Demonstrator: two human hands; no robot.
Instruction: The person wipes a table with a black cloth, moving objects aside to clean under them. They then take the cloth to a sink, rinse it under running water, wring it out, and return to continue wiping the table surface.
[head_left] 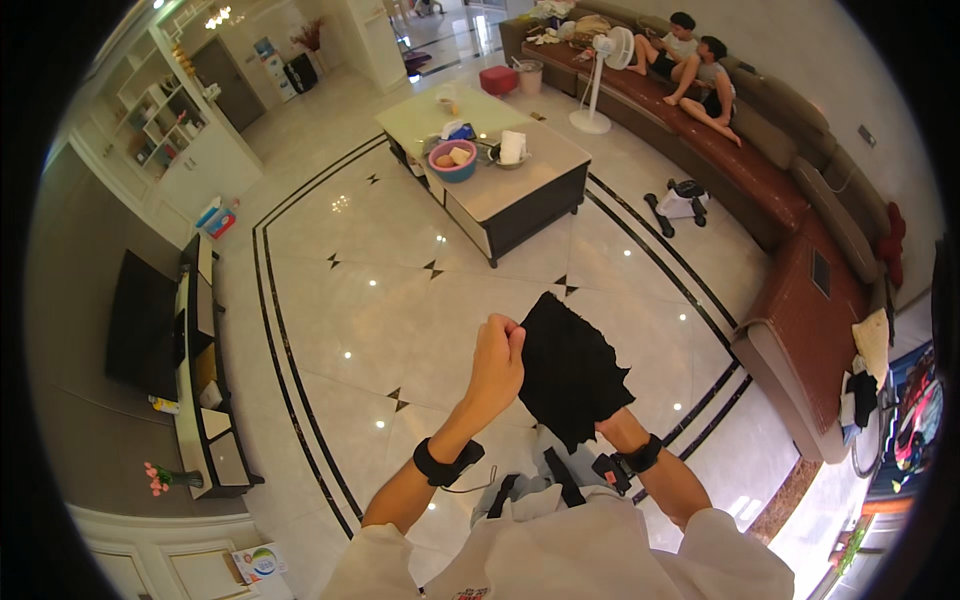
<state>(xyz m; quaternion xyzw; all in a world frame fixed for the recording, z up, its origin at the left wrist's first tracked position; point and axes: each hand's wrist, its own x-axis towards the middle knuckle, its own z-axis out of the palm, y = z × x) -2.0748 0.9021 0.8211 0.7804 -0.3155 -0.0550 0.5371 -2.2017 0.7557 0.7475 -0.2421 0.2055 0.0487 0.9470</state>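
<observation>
A piece of black cloth point(568, 365) with a ragged edge is stretched out in the air in front of my body. My left hand point(497, 358) is closed on its upper left edge, the fingers curled into a fist. At the lower right corner my right hand point(624, 428) grips the cloth, which hides most of those fingers. Each wrist wears a black strap with a small dark device, and a thin cord hangs from the left one.
Ahead stands a coffee table point(500, 195) with a pink-rimmed basin point(453, 160) on it. Two people sit on the brown sofa point(770, 215) at the right, near a white fan point(597, 85) and a small pedal exerciser point(680, 205). A television point(143, 325) and low cabinet point(215, 455) line the left.
</observation>
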